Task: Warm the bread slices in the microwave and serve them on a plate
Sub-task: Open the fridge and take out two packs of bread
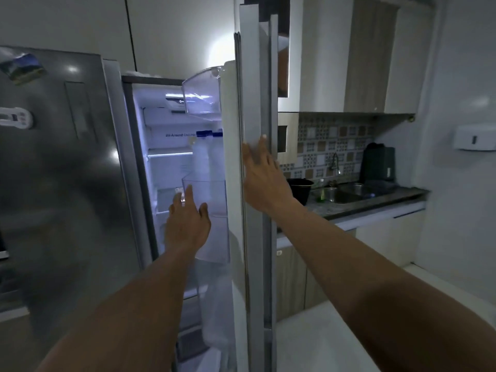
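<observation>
While the right hand [261,173], flat-fingered, props the fridge door [253,89], the left hand [188,218] reaches inside, spread and empty, probably searching.

Left of the left hand [188,224], the fridge door [53,170] is brushed metal with a soft sheen. Just beyond it, the door bin [212,191] is clear, glossy plastic. Right of the right hand [264,178], the sink [346,196] is shiny metal.

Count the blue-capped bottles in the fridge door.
2. The left bottle and the right bottle stand side by side in the open fridge door, above the left hand. Others may be hidden.
</observation>
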Tool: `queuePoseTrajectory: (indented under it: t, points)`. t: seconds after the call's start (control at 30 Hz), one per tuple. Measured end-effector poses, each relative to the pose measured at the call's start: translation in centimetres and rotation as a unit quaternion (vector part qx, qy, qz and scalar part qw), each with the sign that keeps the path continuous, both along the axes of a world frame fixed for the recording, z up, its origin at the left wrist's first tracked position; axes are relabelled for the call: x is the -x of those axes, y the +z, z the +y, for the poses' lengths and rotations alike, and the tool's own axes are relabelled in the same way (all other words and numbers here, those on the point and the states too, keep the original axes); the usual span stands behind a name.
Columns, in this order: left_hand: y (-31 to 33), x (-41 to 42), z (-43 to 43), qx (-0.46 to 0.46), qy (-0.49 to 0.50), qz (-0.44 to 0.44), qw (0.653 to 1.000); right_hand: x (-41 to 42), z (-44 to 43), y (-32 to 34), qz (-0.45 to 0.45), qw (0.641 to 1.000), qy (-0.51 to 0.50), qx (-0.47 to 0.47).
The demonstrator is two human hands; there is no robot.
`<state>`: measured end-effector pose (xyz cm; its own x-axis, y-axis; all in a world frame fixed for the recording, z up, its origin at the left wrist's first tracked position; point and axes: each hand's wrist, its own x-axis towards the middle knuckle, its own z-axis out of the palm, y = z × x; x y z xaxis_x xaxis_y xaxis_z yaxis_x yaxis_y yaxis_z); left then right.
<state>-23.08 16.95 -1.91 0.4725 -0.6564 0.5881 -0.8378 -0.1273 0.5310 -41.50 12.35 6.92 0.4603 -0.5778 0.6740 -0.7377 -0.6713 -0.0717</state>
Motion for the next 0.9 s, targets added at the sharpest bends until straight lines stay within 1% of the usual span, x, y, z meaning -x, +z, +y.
queuePoseTrajectory:
  t: [0.07, 0.23, 0.33, 0.43, 0.63, 0.9]
  points:
    - [0.2, 0.8, -0.2, -0.017, -0.015, -0.003, 1.0, 1.5, -0.2, -0.2, -0.007, 1.0, -0.025, 0.013]
    - [0.5, 3.3, -1.3, -0.006, -0.079, -0.03, 0.996, 4.4, -0.8, -0.4, 0.001, 0.995, -0.081, 0.05]
    - [0.4, 5.2, -2.1, 0.036, -0.101, -0.05, 0.993, 5.2, -1.1, -0.5, 0.021, 0.997, -0.065, 0.027]
    - [0.4, 6.8, -3.1, 0.078, -0.098, -0.072, 0.989, 6.1, -2.2, -1.2, 0.059, 0.996, -0.068, -0.001]
    - [1.0, 9.9, -5.7, 0.056, -0.119, -0.067, 0.989, 9.9, -5.1, -3.8, 0.1, 0.99, -0.092, -0.042]
    - [0.6, 14.4, -10.8, -0.003, -0.149, -0.054, 0.987, 15.4, -9.5, -5.1, 0.003, 0.991, -0.085, -0.104]
